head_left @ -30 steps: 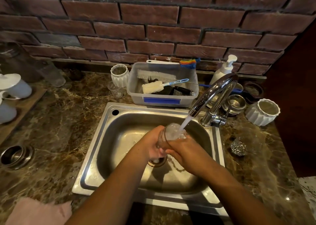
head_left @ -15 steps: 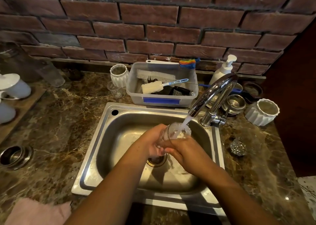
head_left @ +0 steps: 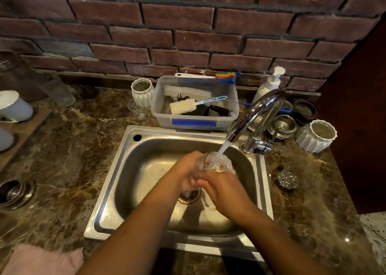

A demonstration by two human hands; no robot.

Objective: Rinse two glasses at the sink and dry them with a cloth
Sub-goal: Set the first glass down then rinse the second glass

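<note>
Left hand and right hand each hold the glass in a curled grip over the sink — under the tap stream. On the table a second glass stands at 3 o'clock, near the rim; the cloth lies at 7 o'clock.

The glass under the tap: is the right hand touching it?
Touching. The head view shows the right hand curled round the lower part of the glass.

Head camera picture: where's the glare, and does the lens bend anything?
Head view: glare streaks the faucet and the rim of the sink; courses of the brick wall bow from wide-angle distortion; the glass under the stream looks hazy.
</note>
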